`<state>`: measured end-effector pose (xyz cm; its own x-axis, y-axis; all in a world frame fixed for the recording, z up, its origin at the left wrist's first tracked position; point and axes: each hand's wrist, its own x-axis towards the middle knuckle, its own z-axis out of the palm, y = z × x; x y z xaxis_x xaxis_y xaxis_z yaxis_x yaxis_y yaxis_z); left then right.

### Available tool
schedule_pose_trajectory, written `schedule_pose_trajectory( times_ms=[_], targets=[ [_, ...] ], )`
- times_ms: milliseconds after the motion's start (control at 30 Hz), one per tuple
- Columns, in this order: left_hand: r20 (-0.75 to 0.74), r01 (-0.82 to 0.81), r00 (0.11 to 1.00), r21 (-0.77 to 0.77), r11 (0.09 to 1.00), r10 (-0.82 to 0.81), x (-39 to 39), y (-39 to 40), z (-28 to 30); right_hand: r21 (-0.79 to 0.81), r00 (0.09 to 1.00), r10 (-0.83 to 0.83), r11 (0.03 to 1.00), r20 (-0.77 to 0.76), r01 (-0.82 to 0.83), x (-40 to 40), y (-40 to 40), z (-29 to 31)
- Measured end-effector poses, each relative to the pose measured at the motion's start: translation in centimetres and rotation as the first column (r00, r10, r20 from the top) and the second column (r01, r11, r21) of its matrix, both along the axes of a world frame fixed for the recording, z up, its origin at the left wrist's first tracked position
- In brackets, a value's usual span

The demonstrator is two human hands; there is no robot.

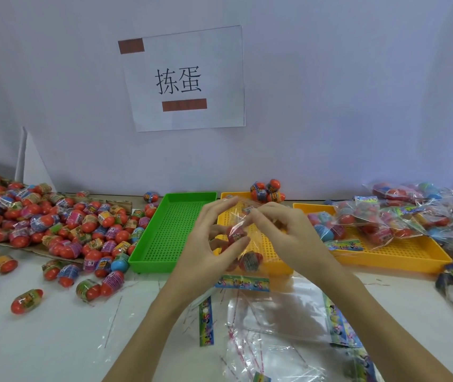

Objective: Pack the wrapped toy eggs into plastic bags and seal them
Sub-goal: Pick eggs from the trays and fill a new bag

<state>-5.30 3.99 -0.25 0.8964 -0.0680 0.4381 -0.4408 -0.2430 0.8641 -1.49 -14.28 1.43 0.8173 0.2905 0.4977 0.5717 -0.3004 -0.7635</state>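
Observation:
Both hands hold one clear plastic bag [243, 216] up over the middle yellow tray [275, 267]. My left hand [209, 244] grips its left side and my right hand [288, 232] pinches its top edge. Inside the bag hang wrapped toy eggs [250, 260], red with printed wrappers; the bag's colourful header strip [243, 282] dangles at the bottom. A big heap of loose wrapped eggs [54, 224] lies on cardboard at the left.
A green perforated tray [170, 260] stands left of the hands. A second yellow tray [401, 260] at the right carries filled bags [379, 221]. Empty clear bags [275, 332] and peeled strips lie on the white table near me. A paper sign [184, 78] hangs on the back wall.

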Motion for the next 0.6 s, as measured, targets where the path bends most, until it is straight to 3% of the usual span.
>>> schedule_pose_trajectory(
  times_ms=[67, 133, 267, 400, 533, 600],
  targets=[
    [0.016, -0.05, 0.999, -0.061, 0.997, 0.051, 0.2, 0.0, -0.2, 0.153, 0.998, -0.052, 0.987, -0.036, 0.057, 0.4, -0.1, -0.2],
    [0.0, -0.121, 0.993, -0.131, 0.984, 0.122, 0.5, 0.3, -0.3, 0.182, 0.986, -0.164, 0.969, -0.036, 0.167, 0.8, -0.3, -0.8],
    [-0.066, -0.239, 0.971, -0.222, 0.945, 0.23, 1.1, 1.1, -0.7, -0.17, 0.955, -0.278, 0.941, 0.106, 0.293, 1.9, -0.9, -3.1],
    [-0.061, -0.232, 0.973, -0.238, 0.943, 0.224, 1.2, 1.3, -0.5, -0.501, 0.942, -0.318, 0.801, 0.108, 0.328, 2.8, -0.9, -4.0],
    [-0.026, -0.112, 0.994, -0.246, 0.963, 0.109, 0.8, 1.0, -0.2, -0.701, 0.938, -0.315, 0.637, 0.144, 0.322, 3.4, -0.5, -3.7],
    [-0.024, -0.065, 0.998, -0.228, 0.972, 0.061, 0.7, 0.9, -0.1, -0.697, 0.93, -0.334, 0.631, 0.153, 0.341, 3.3, -0.3, -3.7]
  ],
)
